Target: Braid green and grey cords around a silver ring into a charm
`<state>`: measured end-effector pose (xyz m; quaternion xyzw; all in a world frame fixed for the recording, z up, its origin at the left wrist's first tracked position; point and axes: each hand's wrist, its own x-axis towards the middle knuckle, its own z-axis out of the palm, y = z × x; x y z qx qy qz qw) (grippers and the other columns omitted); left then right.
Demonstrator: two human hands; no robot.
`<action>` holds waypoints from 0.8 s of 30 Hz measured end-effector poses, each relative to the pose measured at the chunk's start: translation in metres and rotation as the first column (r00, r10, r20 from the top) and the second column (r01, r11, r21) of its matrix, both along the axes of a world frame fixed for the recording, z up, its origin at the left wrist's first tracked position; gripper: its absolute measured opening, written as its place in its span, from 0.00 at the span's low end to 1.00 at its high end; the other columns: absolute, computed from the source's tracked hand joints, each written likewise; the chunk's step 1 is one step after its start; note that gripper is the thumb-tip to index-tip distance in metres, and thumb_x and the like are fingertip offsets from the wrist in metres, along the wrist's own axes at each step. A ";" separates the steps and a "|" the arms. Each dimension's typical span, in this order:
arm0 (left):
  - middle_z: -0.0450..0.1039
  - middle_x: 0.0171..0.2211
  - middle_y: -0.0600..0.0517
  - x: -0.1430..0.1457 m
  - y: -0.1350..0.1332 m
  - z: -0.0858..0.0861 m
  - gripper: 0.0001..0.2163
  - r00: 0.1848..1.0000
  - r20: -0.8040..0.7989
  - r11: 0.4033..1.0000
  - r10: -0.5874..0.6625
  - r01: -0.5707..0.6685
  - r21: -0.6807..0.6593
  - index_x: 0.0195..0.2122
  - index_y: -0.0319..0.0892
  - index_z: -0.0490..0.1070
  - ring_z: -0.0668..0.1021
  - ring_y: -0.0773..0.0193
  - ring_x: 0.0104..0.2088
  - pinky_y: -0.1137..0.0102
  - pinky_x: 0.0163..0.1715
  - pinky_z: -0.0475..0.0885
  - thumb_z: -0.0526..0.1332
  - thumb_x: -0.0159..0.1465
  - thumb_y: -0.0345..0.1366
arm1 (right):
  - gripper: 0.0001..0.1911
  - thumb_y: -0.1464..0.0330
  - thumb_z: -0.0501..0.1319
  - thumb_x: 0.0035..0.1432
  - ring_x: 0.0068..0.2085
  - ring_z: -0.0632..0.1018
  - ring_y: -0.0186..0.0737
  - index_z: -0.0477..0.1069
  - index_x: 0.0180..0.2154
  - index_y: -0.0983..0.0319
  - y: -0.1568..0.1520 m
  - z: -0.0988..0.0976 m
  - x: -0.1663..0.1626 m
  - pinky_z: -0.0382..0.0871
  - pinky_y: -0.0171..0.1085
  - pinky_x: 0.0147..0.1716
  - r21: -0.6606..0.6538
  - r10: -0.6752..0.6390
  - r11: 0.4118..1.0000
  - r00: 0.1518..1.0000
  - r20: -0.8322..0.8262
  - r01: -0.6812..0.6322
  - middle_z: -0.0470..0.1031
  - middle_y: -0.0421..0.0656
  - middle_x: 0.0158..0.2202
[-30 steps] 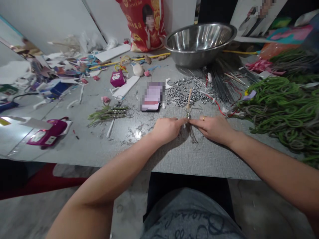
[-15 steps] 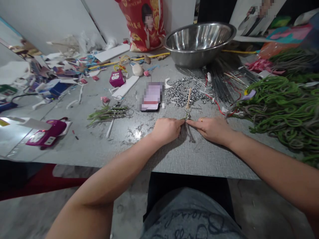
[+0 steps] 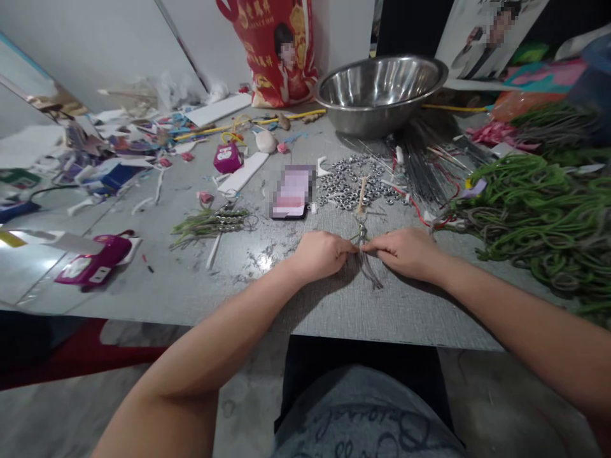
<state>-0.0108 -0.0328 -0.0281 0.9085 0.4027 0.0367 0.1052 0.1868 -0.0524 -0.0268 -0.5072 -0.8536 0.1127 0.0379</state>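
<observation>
My left hand [image 3: 319, 254] and my right hand [image 3: 405, 252] meet fingertip to fingertip near the front of the grey table [image 3: 334, 305]. Both pinch a small wire piece [image 3: 361, 236] with a metal nut on it and thin green and grey strands hanging from it. Just behind the hands lies a heap of small metal nuts [image 3: 351, 181] with a short wooden stick [image 3: 362, 191] among them. A finished bundle of green strands and nuts [image 3: 210, 221] lies to the left.
A steel bowl [image 3: 379, 89] stands at the back, a red printed bag [image 3: 277, 51] beside it. Straight metal wires [image 3: 424, 165] and a big pile of green cords [image 3: 539, 210] fill the right. A phone [image 3: 291, 191], purple tape dispensers [image 3: 90, 267] and paper scraps lie left.
Both hands have drawn slightly toward me and their fingers have curled tighter round the wire piece. The right hand's fingers, stretched before, are now bunched.
</observation>
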 end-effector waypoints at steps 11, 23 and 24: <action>0.80 0.36 0.53 -0.002 0.000 0.002 0.17 0.998 0.019 0.998 -0.060 0.061 -0.024 0.42 0.49 0.77 0.80 0.62 0.36 0.71 0.34 0.73 0.53 0.58 0.28 | 0.18 0.70 0.52 0.56 0.38 0.79 0.42 0.76 0.42 0.54 -0.003 0.006 0.000 0.59 0.36 0.30 -0.053 0.019 0.998 0.998 0.060 -0.016 0.80 0.41 0.38; 0.79 0.33 0.54 -0.006 0.000 -0.007 0.16 0.993 0.074 0.993 -0.092 0.086 0.084 0.45 0.47 0.73 0.79 0.65 0.32 0.74 0.28 0.68 0.51 0.60 0.30 | 0.17 0.68 0.51 0.57 0.31 0.78 0.41 0.73 0.45 0.57 -0.009 -0.010 0.002 0.59 0.36 0.28 0.086 -0.010 0.996 1.000 -0.028 0.013 0.80 0.42 0.31; 0.78 0.32 0.53 -0.005 -0.002 -0.006 0.15 0.995 0.077 0.993 -0.058 0.050 0.103 0.46 0.46 0.72 0.78 0.65 0.30 0.74 0.27 0.67 0.51 0.60 0.31 | 0.17 0.67 0.51 0.58 0.29 0.78 0.42 0.72 0.46 0.58 -0.009 -0.011 0.002 0.58 0.36 0.27 0.101 -0.055 0.993 0.998 -0.026 0.057 0.79 0.42 0.28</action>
